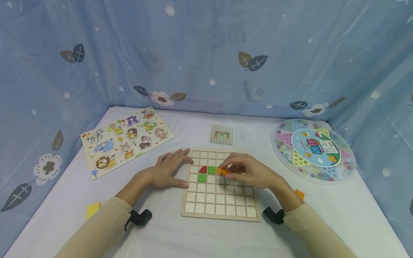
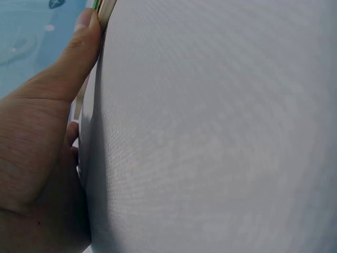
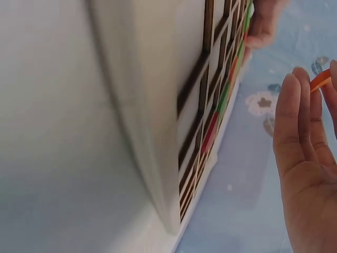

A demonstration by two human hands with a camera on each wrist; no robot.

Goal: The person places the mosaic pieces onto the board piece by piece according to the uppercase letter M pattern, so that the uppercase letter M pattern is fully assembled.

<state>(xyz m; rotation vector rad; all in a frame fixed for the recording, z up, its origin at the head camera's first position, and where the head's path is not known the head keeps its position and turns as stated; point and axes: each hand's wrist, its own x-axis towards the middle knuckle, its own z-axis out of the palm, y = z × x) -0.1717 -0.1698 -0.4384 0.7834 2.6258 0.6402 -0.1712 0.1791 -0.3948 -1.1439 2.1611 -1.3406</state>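
A wooden grid board (image 1: 210, 208) lies on the white cloth between both hands. Set in its cells are a red rounded piece (image 1: 203, 169), a green square (image 1: 211, 170), another green square (image 1: 202, 177) below, and an orange piece (image 1: 219, 171). My right hand (image 1: 250, 170) pinches an orange tile (image 3: 320, 80) between thumb and fingers over the board, covering part of the row. Further red and green pieces (image 3: 210, 132) show in the right wrist view. With fingers extended, my left hand (image 1: 167, 170) rests at the board's left edge, its thumb (image 2: 79, 45) against the side.
Behind the board lies a small pattern card (image 1: 221, 134). An animal puzzle board (image 1: 129, 138) is at the left, a round marble game box (image 1: 314, 150) at the right. Near the forearms are a yellow block (image 1: 94, 209) and an orange piece (image 1: 299, 194). A blue curtain (image 1: 206, 53) hangs behind.
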